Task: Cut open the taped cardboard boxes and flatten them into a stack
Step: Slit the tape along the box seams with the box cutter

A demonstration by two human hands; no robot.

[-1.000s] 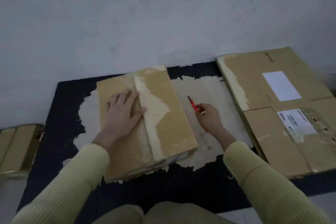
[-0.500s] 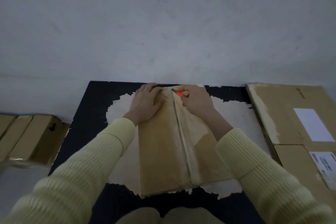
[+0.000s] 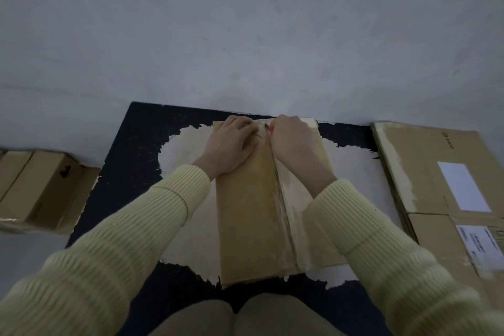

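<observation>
A long taped cardboard box (image 3: 248, 215) lies lengthwise in front of me on a dark mat (image 3: 131, 161), with a tape seam running down its middle. My left hand (image 3: 230, 146) presses flat on the box's far left end. My right hand (image 3: 293, 139) grips a small red cutter (image 3: 270, 130) at the far end of the seam; only a bit of red shows between the hands. The blade itself is hidden.
Flattened cardboard boxes (image 3: 447, 185) with white labels lie to the right of the mat. More taped boxes (image 3: 35, 188) sit on the floor at the left. A grey wall rises just behind the mat. My knees (image 3: 240, 316) are at the bottom.
My right hand carried the red cutter from the mat at the right onto the box's far end. The left hand slid up to the far end too. The box now lies straight.
</observation>
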